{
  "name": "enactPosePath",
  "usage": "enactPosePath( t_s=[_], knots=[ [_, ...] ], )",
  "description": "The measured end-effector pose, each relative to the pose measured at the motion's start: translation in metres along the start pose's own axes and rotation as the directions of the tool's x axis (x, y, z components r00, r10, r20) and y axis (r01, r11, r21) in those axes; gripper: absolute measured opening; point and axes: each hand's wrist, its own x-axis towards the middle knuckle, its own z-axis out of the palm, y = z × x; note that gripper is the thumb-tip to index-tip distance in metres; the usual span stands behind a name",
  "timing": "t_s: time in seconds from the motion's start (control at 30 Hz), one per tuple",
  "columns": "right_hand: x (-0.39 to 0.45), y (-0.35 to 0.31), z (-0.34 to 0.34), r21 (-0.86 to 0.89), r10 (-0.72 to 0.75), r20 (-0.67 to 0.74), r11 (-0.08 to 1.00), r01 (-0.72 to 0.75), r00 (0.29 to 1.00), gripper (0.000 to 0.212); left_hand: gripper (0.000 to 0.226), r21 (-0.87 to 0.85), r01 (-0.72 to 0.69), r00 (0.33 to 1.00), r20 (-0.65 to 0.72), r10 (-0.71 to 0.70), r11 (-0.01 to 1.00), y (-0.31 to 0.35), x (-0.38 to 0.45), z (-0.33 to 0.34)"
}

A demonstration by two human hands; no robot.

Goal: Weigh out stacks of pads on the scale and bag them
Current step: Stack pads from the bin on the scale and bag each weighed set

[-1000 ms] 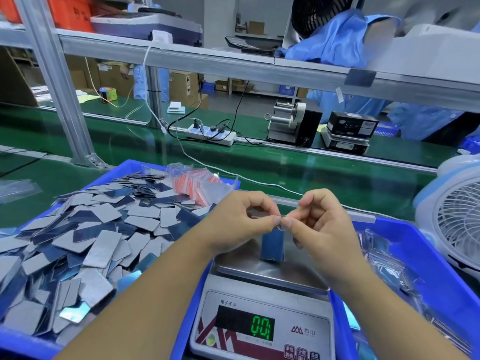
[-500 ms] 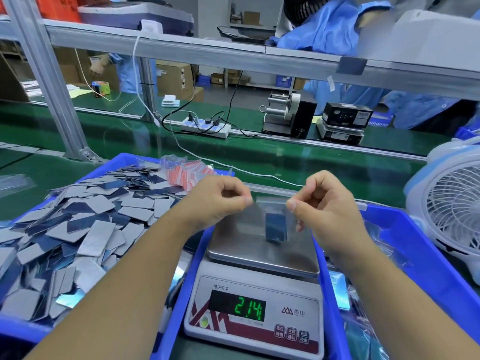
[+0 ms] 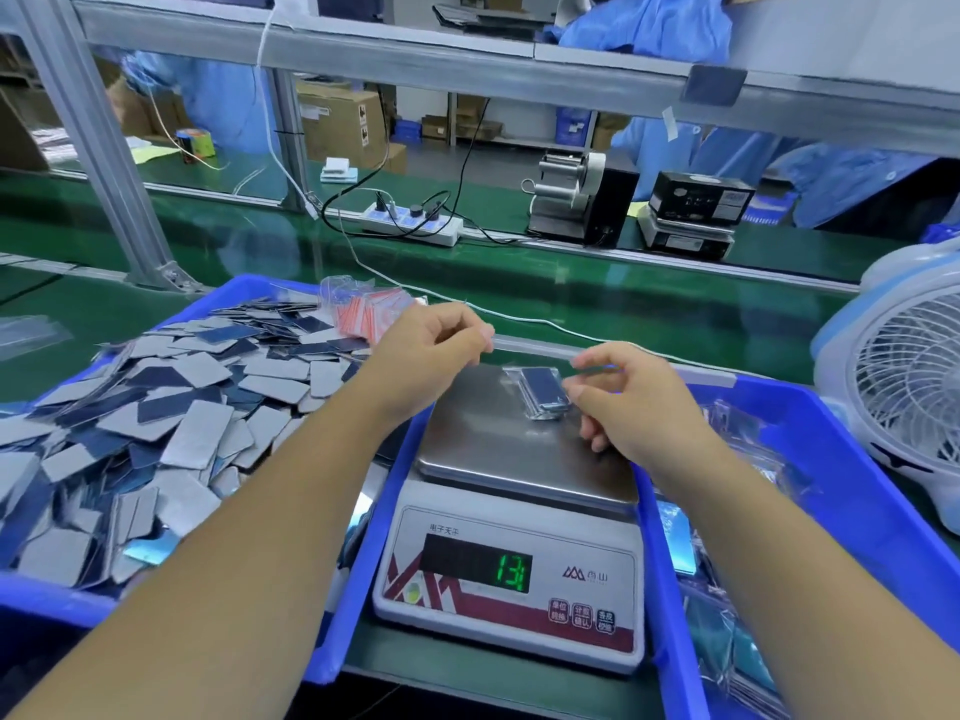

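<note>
A small clear bag holding a stack of dark blue pads (image 3: 542,393) lies tilted at the back right of the scale's steel pan (image 3: 488,439). My right hand (image 3: 631,407) pinches the bag's right edge between thumb and fingers. Left of the bag, over the pan's back corner, my left hand (image 3: 434,350) hovers with curled fingers and nothing in it. The scale (image 3: 511,579) shows green digits on its display. Loose grey and blue pads (image 3: 171,407) fill the blue tray (image 3: 62,600) on the left.
A pack of red-striped clear bags (image 3: 371,310) lies at the back of the left tray. The blue tray (image 3: 852,491) on the right holds bagged pads. A white fan (image 3: 904,387) stands far right. Behind, a green conveyor carries a power strip (image 3: 415,226) and cables.
My hands have moved apart. The left hand let go of the bag and drew left; the right hand keeps the bag, now tilted low over the pan. The display reading changed.
</note>
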Motion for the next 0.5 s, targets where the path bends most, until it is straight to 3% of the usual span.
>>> enactPosePath(
  t_s=[0.23,0.5],
  knots=[
    [-0.0037,-0.0016,0.0024,-0.338,-0.138,-0.043,0.934,0.115,0.99,0.017,0.022,0.097,-0.025,1.0,-0.002,0.025,0.995,-0.0053,0.0,-0.0009],
    [-0.0037,-0.002,0.0017,-0.37,-0.205,-0.103,0.916,0.154,0.973,0.013,0.029,0.147,-0.034,0.999,-0.037,0.04,0.989,-0.0064,0.0029,-0.0021]
  ],
)
